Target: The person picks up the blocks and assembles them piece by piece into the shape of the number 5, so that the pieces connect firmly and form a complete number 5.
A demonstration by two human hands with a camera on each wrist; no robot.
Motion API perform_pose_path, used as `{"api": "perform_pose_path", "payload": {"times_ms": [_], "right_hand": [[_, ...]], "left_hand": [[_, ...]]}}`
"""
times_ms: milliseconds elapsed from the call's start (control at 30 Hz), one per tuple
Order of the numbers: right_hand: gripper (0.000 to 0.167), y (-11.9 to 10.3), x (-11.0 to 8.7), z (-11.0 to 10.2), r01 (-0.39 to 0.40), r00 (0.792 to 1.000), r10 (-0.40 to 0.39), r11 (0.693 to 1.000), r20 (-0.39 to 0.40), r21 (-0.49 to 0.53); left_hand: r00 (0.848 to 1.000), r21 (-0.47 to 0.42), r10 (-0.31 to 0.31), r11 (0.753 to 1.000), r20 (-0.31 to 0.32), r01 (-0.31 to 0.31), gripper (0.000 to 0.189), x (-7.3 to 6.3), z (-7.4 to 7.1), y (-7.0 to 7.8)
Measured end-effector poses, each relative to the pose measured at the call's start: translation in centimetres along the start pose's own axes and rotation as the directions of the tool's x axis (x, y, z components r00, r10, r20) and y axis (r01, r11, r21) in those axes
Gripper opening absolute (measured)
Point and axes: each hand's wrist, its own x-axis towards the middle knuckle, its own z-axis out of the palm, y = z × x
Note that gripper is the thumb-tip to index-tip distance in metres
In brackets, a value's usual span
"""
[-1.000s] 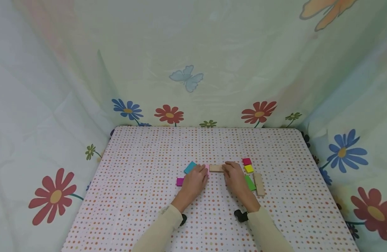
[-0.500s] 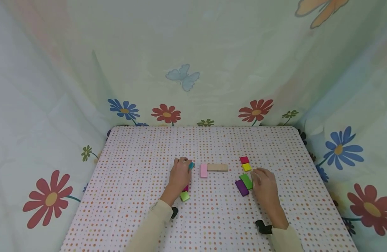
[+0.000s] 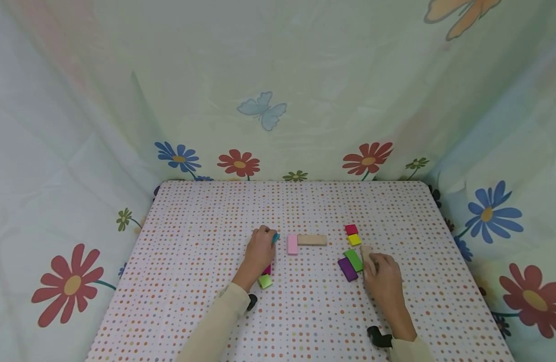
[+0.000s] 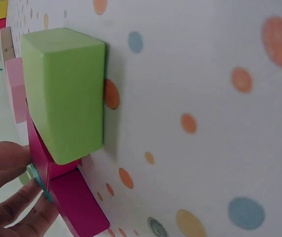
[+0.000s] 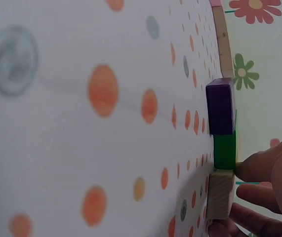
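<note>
Logged on table (image 3: 305, 317): crosswise plank (image 3: 312, 240) with lengthwise block (image 3: 293, 245) against left end. Noted left: block cluster (image 3: 266, 280) against left hand (image 3: 257, 252). Noted right: slanted block pair (image 3: 353, 261), with rear pair (image 3: 353, 239) behind and outer plank (image 3: 366, 252) alongside, in right hand (image 3: 385, 279).

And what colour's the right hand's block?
The block is light tan, clearest in the right wrist view.

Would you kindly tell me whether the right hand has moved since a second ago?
Yes: against the table in the head view, the right hand has moved rightward and toward the person, to the wooden block beside the green block.
</note>
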Motion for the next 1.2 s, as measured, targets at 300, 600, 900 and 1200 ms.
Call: {"api": "perform_pose_path", "payload": {"times_ms": [300,600,900,1200], "right_hand": [[0.036,-0.3,0.3,0.4,-0.058,0.998,0.058,0.997,-0.004,-0.050],[0.040,-0.3,0.5,0.3,-0.099,0.995,0.101,0.992,0.027,-0.081],[0.039,-0.5,0.5,-0.2,-0.092,0.995,0.094,0.993,0.021,-0.075],[0.032,-2.4,-0.1,-1.2,0.101,0.995,-0.102,0.995,-0.024,-0.012]], "left_hand": [[1.000,-0.020,-0.002,1.000,-0.023,0.002,0.031,-0.4,0.0,0.1],[1.000,0.006,-0.018,1.000,-0.021,0.019,0.030,-0.2,0.1,0.2],[0.998,-0.024,0.002,1.000,-0.065,-0.004,0.030,-0.7,0.3,0.0],[0.990,-0.028,0.065,0.997,-0.123,-0.069,0.029,-3.3,-1.1,2.0]]}}
